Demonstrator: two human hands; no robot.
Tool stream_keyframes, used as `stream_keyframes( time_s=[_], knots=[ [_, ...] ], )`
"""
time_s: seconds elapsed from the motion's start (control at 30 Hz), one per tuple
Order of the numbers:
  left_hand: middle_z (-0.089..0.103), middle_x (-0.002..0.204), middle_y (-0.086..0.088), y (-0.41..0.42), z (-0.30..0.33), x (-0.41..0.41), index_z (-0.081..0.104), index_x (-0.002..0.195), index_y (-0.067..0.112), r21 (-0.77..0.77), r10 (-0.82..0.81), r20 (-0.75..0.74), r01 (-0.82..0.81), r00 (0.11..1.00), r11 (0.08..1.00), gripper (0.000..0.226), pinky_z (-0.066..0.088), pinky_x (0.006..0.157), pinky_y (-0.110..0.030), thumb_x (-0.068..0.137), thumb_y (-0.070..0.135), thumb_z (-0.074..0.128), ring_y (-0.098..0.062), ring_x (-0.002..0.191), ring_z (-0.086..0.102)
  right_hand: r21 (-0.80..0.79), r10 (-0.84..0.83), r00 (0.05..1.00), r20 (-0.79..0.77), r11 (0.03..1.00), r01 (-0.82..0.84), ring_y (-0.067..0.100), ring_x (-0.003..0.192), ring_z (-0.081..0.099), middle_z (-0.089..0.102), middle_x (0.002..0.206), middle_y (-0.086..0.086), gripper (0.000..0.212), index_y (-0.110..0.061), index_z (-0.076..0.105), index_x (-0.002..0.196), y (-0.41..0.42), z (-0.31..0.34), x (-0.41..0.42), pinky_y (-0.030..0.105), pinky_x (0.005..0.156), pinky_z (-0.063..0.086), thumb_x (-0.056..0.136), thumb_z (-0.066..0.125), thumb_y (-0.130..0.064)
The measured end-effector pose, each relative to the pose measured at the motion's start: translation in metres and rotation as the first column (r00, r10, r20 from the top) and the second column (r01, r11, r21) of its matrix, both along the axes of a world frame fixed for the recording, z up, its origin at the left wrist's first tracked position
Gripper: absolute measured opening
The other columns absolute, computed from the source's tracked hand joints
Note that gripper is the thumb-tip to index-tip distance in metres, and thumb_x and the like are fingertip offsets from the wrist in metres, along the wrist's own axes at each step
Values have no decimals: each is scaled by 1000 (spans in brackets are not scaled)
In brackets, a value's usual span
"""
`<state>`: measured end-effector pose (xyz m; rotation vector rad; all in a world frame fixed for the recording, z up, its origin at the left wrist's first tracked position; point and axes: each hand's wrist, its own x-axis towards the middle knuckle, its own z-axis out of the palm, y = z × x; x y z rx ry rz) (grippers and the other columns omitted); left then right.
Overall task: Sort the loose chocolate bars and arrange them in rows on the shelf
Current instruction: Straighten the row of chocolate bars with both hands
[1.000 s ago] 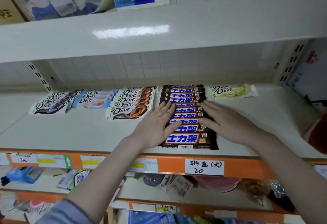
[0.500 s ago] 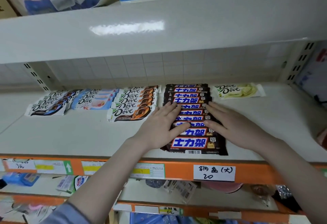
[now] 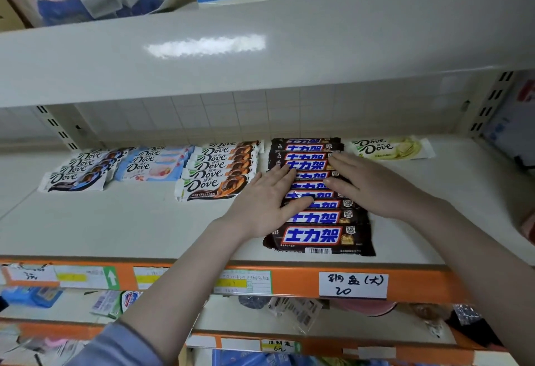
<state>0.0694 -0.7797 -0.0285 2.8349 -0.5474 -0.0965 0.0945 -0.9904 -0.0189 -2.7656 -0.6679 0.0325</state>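
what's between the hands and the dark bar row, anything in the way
Nothing visible. The left hand and right hand already lie flat on the dark bar row, fingers straight, one on each side.

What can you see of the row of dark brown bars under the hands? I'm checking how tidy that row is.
The row of dark brown bars runs from the shelf's front edge to the back, glossy wrappers overlapping like shingles, each with white characters on a blue, red-edged panel. The front bar shows a barcode. The left hand and right hand lie flat on the row's middle, fingers straight. An orange-trimmed Dove row sits left, a green Dove bar right.
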Motion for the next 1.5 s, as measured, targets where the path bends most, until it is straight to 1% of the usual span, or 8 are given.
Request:
stream_keyframes(
  time_s=[0.2, 0.33, 0.53, 0.8, 0.93, 1.07, 1.3, 1.5],
  knots=[
    [11, 158, 1, 1, -1, 2, 11, 149, 22, 25, -5, -5, 5, 1000, 1000, 75, 1, 117, -35, 88, 64, 25, -12, 144, 6, -39, 19, 1000, -1, 999, -19, 17, 140, 19, 21, 153, 3, 62, -17, 23, 143, 3, -3, 30, 37, 112, 19, 92, 24, -52],
    [11, 158, 1, 0, 0, 1, 12, 149, 22, 30, -1, -7, 1, 1000, 1000, 75, 1, 116, -35, 88, 64, 25, -12, 145, 5, -3, 39, 999, -34, 999, -39, 18, 131, 35, 35, 145, 4, 52, -18, 38, 136, 4, -1, 39, 35, 100, 33, 94, 26, -47],
    [12, 158, 1, 0, 0, 1, 12, 149, 22, 44, -4, 0, 4, 1000, 999, 75, 1, 117, -35, 88, 64, 25, -12, 145, 5, -21, 43, 999, -29, 999, -44, 13, 139, 20, 19, 153, -4, 51, -24, 33, 139, 0, -7, 44, 36, 109, 22, 95, 23, -48],
    [10, 158, 0, -3, 8, 8, 13, 149, 21, 62, -1, 4, 0, 1000, 998, 75, 2, 116, -33, 88, 64, 24, -13, 145, 5, -8, 55, 996, 75, 998, -54, 17, 135, 28, 31, 149, 3, 51, -18, 34, 139, -2, -9, 33, 34, 107, 25, 95, 26, -44],
    [10, 158, -3, -6, 22, 31, 12, 149, 19, 116, 12, -9, -11, 1000, 993, 75, 3, 117, -36, 89, 63, 23, -16, 145, 6, -29, 4, 992, 124, 1000, -1, 22, 130, 35, 38, 143, 8, 51, -13, 38, 135, -17, -12, 29, 36, 105, 30, 95, 28, -43],
    [8, 158, -2, -13, 22, 45, 9, 149, 19, 180, -9, -64, 20, 998, 984, 75, 2, 117, -39, 90, 63, 21, -16, 145, 5, -69, -107, 973, 204, 990, 123, 29, 109, 48, 52, 114, 12, 43, -4, 50, 112, -46, -15, 35, 33, 86, 35, 95, 33, -39],
    [13, 157, -3, -17, 12, 45, 12, 149, 17, 159, -11, -35, 16, 999, 987, 75, 7, 116, -35, 89, 63, 21, -16, 144, 11, -166, -211, 959, 188, 956, 242, 28, 131, 32, 37, 141, 15, 43, -6, 39, 131, -73, -25, 46, 38, 106, 27, 98, 29, -31],
    [12, 157, -3, -18, 11, 42, 12, 149, 17, 136, 9, -39, -3, 999, 991, 73, 6, 117, -36, 91, 61, 22, -16, 145, 8, -123, -199, 935, 293, 962, 243, 29, 117, 47, 52, 126, 15, 36, -6, 50, 123, -77, -23, 58, 35, 94, 32, 95, 39, -25]
  ],
)
